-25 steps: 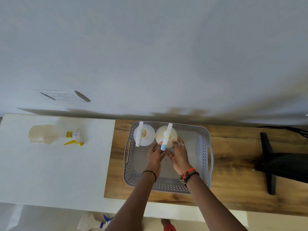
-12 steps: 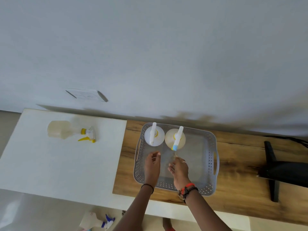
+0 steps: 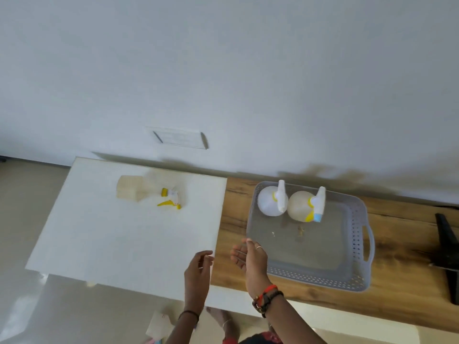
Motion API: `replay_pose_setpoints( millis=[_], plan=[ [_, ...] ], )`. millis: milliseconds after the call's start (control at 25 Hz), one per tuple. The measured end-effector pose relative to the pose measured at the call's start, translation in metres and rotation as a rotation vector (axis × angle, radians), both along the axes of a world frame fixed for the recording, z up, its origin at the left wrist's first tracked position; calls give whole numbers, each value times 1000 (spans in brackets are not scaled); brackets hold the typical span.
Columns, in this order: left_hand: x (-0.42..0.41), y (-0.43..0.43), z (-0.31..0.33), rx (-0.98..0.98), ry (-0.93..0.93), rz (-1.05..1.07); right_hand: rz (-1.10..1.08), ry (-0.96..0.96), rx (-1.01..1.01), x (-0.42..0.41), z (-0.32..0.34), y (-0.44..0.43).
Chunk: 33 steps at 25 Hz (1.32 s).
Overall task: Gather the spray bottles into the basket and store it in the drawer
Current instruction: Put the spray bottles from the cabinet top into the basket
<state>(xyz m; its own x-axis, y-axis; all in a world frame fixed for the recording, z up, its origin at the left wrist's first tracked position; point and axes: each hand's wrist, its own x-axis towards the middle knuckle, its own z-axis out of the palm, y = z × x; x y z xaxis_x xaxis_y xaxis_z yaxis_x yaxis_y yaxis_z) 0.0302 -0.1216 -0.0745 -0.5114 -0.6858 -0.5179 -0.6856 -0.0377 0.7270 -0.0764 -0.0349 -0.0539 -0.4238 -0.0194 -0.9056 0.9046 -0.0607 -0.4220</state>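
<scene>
Both our hands are empty: left hand [image 3: 198, 269] has fingers loosely curled over the near edge of the white table [image 3: 104, 244], holding nothing; right hand [image 3: 249, 259] is open, palm turned inward, fingers slack, just off the near-left corner of the grey basket [image 3: 361, 244] and not gripping it. Two spray bottles already stand upright in the basket at its far-left end, touching each other: the white-trigger bottle [image 3: 269, 203] at roughly 1 o'clock from our right hand, the blue-nozzle bottle [image 3: 301, 207] just right of it. The rest of the basket floor is free. Still out: the yellow-trigger bottle [image 3: 146, 192], lying on its side on the white table at about 11 o'clock from our left hand, well apart from the basket. Something with a blue tip shows on the floor at 6 o'clock, mostly hidden, so we can't tell what it is. Drawer not in view. Risks as we judge them: the lying bottle is round-bodied and may roll if we nudge it instead of grasping; grabbing by the trigger could spray; dropping it in carelessly could topple the two upright ones, which would also tip when we lift the basket.
</scene>
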Motion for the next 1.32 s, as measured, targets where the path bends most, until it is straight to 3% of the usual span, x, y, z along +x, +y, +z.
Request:
replay_pose_setpoints(
  millis=[120, 280, 520, 640, 760, 1000, 1160, 1320],
  plan=[
    [21, -66, 0, -122, -1, -55, 25, -66, -98, 10, 1, -54],
    [20, -163, 5, -490, -10, -232, 80, -151, -223, 23, -4, -130],
    [-14, -302, 14, -851, -85, -756, 161, -187, -311, 34, -29, -242],
    [-32, -338, 5, -822, -244, -996, 194, -189, -325, 30, -43, -281],
    [-49, -361, -9, -679, -426, -1094, 229, -175, -321, 26, -56, -303],
    [-68, -355, -28, -629, -562, -1058, 283, -169, -359, 19, -69, -308],
    [-54, -341, -31, -506, -464, -905, 278, -150, -382, 21, -66, -291],
    [-31, -314, -29, -373, -224, -679, 302, -109, -396, 21, -58, -258]
  ],
)
